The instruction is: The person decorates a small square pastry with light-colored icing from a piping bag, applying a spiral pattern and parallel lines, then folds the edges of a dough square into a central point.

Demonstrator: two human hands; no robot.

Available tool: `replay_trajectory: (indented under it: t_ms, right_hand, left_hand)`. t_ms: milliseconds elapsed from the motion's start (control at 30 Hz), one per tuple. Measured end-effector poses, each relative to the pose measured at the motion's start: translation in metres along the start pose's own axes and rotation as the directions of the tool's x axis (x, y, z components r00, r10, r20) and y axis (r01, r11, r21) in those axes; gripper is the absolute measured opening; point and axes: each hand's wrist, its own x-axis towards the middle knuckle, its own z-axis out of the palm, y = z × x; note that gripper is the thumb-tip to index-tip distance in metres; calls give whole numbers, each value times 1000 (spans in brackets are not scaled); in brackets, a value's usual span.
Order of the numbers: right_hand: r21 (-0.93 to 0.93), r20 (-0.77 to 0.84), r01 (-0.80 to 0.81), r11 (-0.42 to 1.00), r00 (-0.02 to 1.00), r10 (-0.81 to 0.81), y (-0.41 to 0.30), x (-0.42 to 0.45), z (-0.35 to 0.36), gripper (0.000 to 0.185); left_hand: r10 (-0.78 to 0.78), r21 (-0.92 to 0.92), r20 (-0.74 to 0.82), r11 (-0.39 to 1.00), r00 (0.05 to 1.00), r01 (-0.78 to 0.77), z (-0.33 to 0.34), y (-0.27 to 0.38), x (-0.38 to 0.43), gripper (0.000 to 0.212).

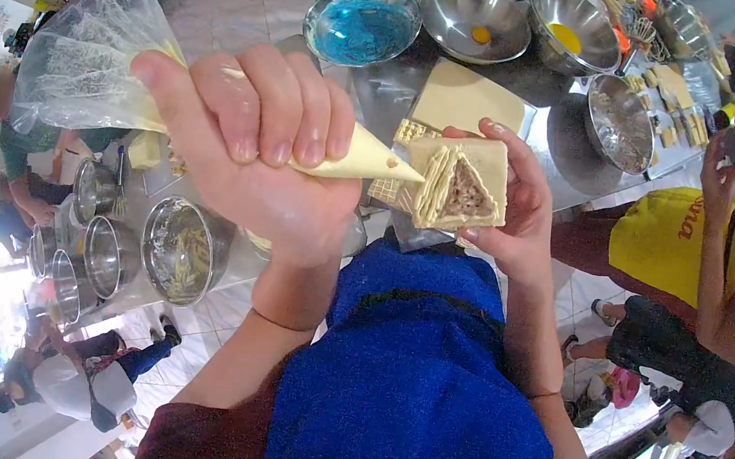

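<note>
My left hand squeezes a clear plastic piping bag filled with pale yellow cream. The bag's tip touches or nearly touches the left part of a small square cake piece, which my right hand holds up by its edges. Piped cream lines run along the piece's left side, and a cream border frames a brown speckled triangle on it. Behind it, a plain pale sheet and smaller pieces with piped lattice lie on the metal table.
Steel bowls with blue cream, an egg yolk, yellow liquid and brown residue stand at the back. More bowls are at the left. A co-worker in a yellow apron stands at the right; others are around.
</note>
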Motion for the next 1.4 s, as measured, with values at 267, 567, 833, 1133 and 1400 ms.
replay_trajectory:
  t_ms: [267, 567, 833, 1133, 1400]
  right_hand:
    - [32, 49, 11, 999, 999, -13, 0, -1, -9, 79]
    - [119, 48, -11, 993, 999, 5, -5, -1, -12, 81]
    - [132, 135, 42, 990, 989, -60, -4, -1, -16, 75]
    - [94, 87, 51, 994, 994, -59, -9, -6, -21, 76]
    - [72, -35, 85, 994, 996, -82, -13, -7, -18, 80]
  left_hand:
    - [-3, -20, -2, 1000, 1000, 3, 0, -8, 8, 46]
    - [38, 33, -71, 999, 997, -36, 5, -16, 11, 44]
    - [39, 39, -72, 999, 997, -37, 8, -17, 11, 44]
    - [13, 8, -64, 1000, 998, -12, 11, -22, 12, 44]
    - [-17, -35, -53, 999, 998, 16, 12, -23, 13, 47]
